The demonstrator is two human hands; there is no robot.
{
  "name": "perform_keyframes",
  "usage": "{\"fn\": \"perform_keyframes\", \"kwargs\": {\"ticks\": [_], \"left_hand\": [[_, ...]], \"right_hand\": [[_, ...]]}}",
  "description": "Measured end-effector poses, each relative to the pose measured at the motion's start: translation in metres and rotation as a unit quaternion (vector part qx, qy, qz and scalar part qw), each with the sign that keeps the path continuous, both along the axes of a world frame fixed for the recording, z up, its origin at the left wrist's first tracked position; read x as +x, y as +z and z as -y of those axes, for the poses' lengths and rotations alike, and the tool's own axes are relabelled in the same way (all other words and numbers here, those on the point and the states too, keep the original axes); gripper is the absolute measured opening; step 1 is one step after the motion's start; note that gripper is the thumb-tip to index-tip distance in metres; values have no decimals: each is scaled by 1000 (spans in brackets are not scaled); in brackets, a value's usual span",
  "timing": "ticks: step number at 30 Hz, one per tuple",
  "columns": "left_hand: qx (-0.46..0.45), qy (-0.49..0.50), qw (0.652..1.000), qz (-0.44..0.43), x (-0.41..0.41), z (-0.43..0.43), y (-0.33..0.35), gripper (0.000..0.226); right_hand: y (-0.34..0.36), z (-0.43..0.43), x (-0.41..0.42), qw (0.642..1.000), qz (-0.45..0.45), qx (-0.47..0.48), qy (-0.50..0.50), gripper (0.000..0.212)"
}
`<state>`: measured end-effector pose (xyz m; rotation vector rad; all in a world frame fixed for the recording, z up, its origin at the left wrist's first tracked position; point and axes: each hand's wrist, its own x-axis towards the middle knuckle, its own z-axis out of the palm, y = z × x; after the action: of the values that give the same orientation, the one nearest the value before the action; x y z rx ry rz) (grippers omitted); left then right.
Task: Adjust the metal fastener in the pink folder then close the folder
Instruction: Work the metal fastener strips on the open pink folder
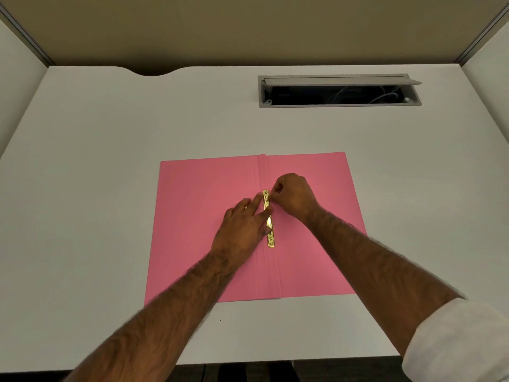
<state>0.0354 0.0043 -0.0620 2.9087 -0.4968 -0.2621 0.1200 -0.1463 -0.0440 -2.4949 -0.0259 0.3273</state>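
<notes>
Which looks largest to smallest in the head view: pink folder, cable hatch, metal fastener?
1. pink folder, open flat
2. cable hatch, farther from the camera, so its true size is unsure
3. metal fastener, partly under the hands

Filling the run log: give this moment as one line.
folder: open, flat | fastener: on spine | left hand: pressing fastener | right hand: pinching its far end | closing: not begun

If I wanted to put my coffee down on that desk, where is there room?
Bare desk lies left of the pink folder, right of it, and behind it below the cable hatch. The folder's middle is crowded: both hands work at the metal fastener.
</notes>
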Motion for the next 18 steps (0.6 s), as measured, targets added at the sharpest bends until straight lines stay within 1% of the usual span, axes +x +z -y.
{"fn": "perform_keyframes", "kwargs": {"ticks": [4, 8, 13, 18], "left_hand": [[-1, -4, 1000, 4, 0, 0, 1, 49], [-8, -7, 1000, 13, 0, -1, 3, 46], [-8, -15, 1000, 20, 0, -1, 7, 45], [-16, -12, 999, 26, -1, 0, 9, 46]], "right_hand": [[1, -10, 7, 998, -1, -59, 32, 11], [4, -12, 11, 987, 25, -120, 101, 11], [8, -13, 16, 954, 86, -193, 211, 12], [11, -15, 18, 906, 134, -247, 317, 12]]}}
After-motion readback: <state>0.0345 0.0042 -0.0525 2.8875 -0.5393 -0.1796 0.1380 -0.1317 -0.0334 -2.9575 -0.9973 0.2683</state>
